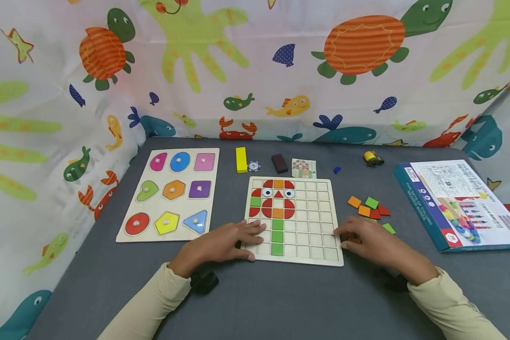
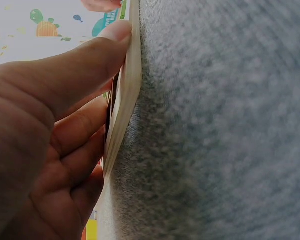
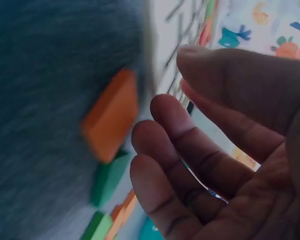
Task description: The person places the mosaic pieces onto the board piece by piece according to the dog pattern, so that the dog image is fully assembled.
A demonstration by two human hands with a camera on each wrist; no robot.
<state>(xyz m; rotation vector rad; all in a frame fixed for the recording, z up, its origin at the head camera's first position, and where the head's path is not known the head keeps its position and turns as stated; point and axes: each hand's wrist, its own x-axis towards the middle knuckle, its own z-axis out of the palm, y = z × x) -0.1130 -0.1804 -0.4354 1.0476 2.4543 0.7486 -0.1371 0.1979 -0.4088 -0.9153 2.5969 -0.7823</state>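
A wooden grid board (image 1: 313, 239) lies in the middle, partly filled with red, green and orange pieces and two round eyes. Spread over its lower left corner, my left hand (image 1: 225, 242) rests with thumb and fingers on the board's edge (image 2: 134, 65), as the left wrist view shows. My right hand (image 1: 376, 242) is at the board's right edge, fingers loosely bent with nothing between them. Just past those fingertips, the right wrist view has an orange tile (image 3: 112, 117) and a green tile (image 3: 107, 177) on the cloth.
Loose tiles (image 1: 371, 202) lie right of the board. A shape puzzle (image 1: 165, 160) stands left, a boxed set (image 1: 420, 203) far right. Behind the board are a yellow block (image 1: 241, 159), a chip (image 1: 253, 166), a dark block (image 1: 279, 163), a pattern card (image 1: 303, 168) and a small toy (image 1: 372, 158).
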